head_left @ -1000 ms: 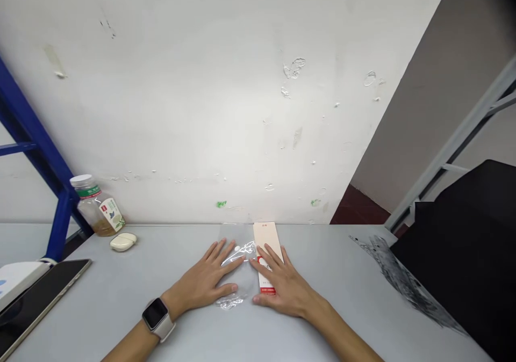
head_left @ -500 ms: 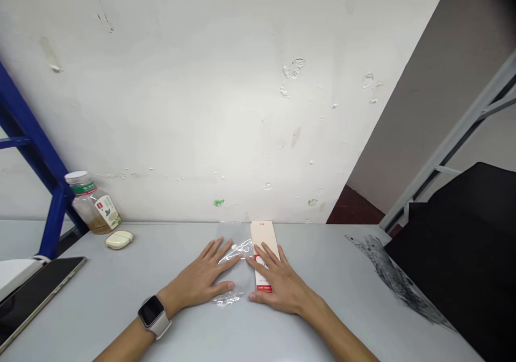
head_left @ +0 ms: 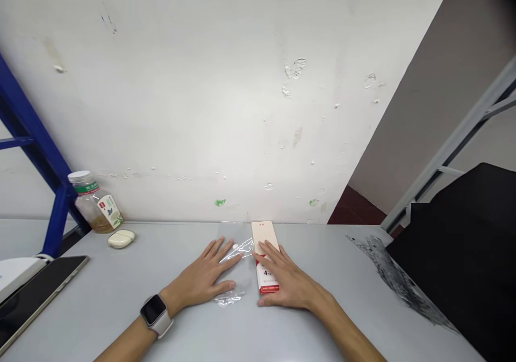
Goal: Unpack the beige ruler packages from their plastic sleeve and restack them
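- Left hand: palm down on the clear plastic bag, fingers spread and relaxed, grasping nothing; a smartwatch sits on the wrist.
- Right hand: palm down over the lower half of the cream carton, fingers extended and unclenched, resting on it without gripping.
- Bag and carton: side by side on the grey table, touching near the far table edge; the fingertips of the two hands nearly meet over them.
- Far left: a lidded glass jar with a green band stands against the white wall, beside an oval cream object.
- Near left table edge: a dark tablet.
- Right: a large black object overlaps the table.
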The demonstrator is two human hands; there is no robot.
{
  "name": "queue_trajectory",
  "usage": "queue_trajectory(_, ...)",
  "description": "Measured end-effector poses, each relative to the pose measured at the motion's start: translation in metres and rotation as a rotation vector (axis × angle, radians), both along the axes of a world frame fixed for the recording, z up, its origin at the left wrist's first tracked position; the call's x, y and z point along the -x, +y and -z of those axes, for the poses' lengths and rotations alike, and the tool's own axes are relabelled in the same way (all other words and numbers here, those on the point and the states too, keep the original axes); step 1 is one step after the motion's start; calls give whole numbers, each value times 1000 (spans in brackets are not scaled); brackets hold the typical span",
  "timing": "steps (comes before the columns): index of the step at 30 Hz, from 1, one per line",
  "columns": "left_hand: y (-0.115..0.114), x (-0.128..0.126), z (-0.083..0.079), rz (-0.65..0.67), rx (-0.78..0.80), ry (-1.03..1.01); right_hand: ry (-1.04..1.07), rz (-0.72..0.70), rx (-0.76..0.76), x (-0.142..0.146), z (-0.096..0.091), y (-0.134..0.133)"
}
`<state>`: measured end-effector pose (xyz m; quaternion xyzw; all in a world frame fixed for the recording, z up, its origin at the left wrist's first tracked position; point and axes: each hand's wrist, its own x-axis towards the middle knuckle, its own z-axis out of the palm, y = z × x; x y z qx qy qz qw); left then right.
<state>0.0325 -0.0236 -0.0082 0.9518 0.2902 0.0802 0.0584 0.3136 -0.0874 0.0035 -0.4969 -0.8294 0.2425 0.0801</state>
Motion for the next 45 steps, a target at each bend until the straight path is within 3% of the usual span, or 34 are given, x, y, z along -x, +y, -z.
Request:
queue_trajectory(7,0,1,3,6,7,-11,-30,16,-79,-1,6,3)
queue_trajectory(14,-2,0,-6,-20,71,-23,66,50,12,-1,-4,0)
queue_trajectory(19,0,0,-7,-146,118,-180,147,254,78,-15,-14,0)
queue_trajectory(24,-1,-8,-11,-224,75,-232,149,322,101,-23,-12,1)
queue_trajectory(31,-11,-20,-14,-242,-6,-146,496,493,46,-26,-3,10)
queue_trajectory(37,-11,-21,-9,-276,-22,-111,539,577,43,-34,6,17)
queue_trajectory(42,-10,-22,-6,-283,-10,-124,891,555,187,-25,3,15)
queue_trajectory(45,-12,-23,-6,-282,37,-184,944,530,325,-14,2,11)
